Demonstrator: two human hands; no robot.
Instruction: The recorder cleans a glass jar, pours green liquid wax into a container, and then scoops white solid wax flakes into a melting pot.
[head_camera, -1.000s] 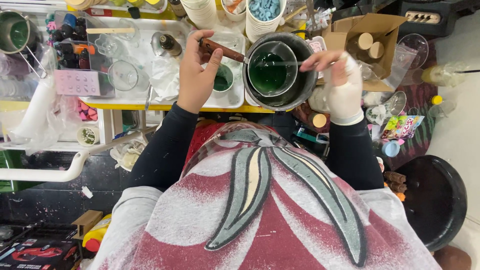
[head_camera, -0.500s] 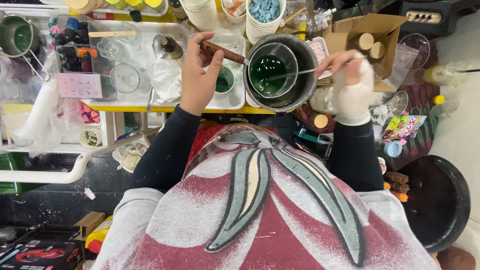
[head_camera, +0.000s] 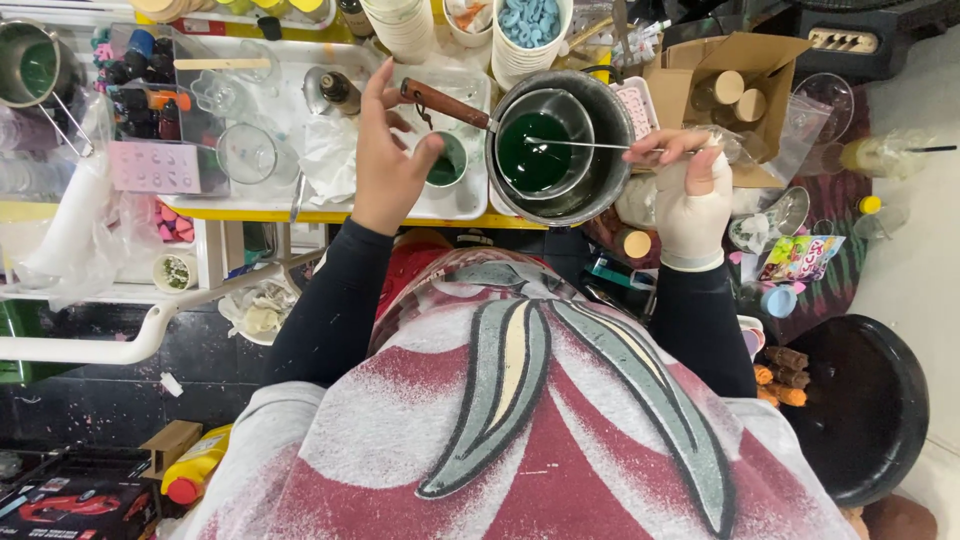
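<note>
A small metal saucepan (head_camera: 575, 105) with a brown wooden handle (head_camera: 445, 103) holds dark green liquid (head_camera: 533, 152) and sits inside a larger dark pot (head_camera: 600, 180). My right hand (head_camera: 690, 190), in a white glove, pinches a thin metal stirring rod (head_camera: 585, 144) whose tip dips into the green liquid. My left hand (head_camera: 388, 160) hovers beside the wooden handle with fingers spread, holding nothing. Just beyond its fingers stands a small cup of green liquid (head_camera: 447, 165) on a white tray (head_camera: 462, 203).
A cardboard box (head_camera: 745, 60) with round jars sits right of the pot. Stacked white cups (head_camera: 405, 25), a tub of blue pieces (head_camera: 530, 20), glass dishes (head_camera: 247, 152), crumpled paper (head_camera: 330, 155) and a pink mould (head_camera: 153, 167) crowd the tray. A black round stool (head_camera: 860, 410) stands lower right.
My left hand has lifted off the wooden handle and opened. My right hand keeps the rod in the green liquid, shifted slightly right.
</note>
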